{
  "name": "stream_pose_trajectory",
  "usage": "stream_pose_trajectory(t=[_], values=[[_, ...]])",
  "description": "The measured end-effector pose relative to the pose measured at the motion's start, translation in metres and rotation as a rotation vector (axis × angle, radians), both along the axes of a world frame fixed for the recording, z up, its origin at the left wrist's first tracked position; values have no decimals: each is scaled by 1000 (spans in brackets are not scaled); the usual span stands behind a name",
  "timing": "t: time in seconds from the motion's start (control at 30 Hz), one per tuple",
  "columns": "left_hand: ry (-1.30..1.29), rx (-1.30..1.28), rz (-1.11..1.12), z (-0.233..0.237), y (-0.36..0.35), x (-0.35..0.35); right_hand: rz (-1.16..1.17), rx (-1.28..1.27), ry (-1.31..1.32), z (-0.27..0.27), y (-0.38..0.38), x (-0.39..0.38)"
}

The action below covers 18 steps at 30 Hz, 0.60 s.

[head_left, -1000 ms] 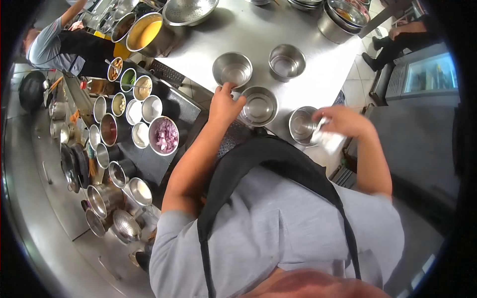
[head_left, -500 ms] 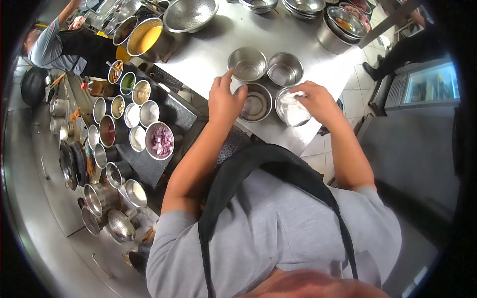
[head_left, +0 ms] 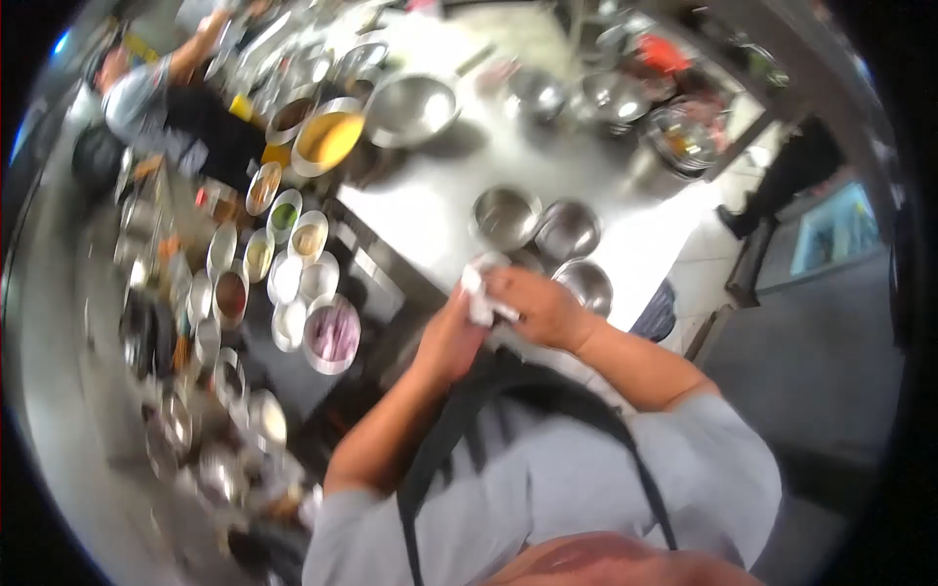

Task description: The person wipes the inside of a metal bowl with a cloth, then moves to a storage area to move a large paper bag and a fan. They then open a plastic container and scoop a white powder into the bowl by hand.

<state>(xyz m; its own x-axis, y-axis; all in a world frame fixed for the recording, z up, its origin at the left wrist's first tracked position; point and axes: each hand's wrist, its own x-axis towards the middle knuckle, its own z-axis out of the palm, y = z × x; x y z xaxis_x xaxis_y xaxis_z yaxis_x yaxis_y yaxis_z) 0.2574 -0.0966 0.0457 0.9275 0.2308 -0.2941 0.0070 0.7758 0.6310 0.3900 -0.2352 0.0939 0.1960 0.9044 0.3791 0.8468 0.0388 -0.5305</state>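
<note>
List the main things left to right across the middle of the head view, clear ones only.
Dark red sauce → chopped purple onion → left hand → white cloth → right hand → glass-fronted fridge.

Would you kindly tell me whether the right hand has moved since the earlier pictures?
Yes, the right hand has moved left, away from the right edge of the table.

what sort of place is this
Most likely a commercial kitchen: metal bowls stand on a big steel worktable, and beside it sits a cluster of metal containers, several holding food, such as something purple in one.
</note>
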Motion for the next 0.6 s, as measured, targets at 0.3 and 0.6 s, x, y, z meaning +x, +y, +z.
stream_pose_trajectory(t=[0.3,0.6], values=[[-286,599,-677,17,17,-49,-933,707,-945,109,-162,4],[-169,615,-848,40,25,-91,-784,816,340,287,-225,122]])
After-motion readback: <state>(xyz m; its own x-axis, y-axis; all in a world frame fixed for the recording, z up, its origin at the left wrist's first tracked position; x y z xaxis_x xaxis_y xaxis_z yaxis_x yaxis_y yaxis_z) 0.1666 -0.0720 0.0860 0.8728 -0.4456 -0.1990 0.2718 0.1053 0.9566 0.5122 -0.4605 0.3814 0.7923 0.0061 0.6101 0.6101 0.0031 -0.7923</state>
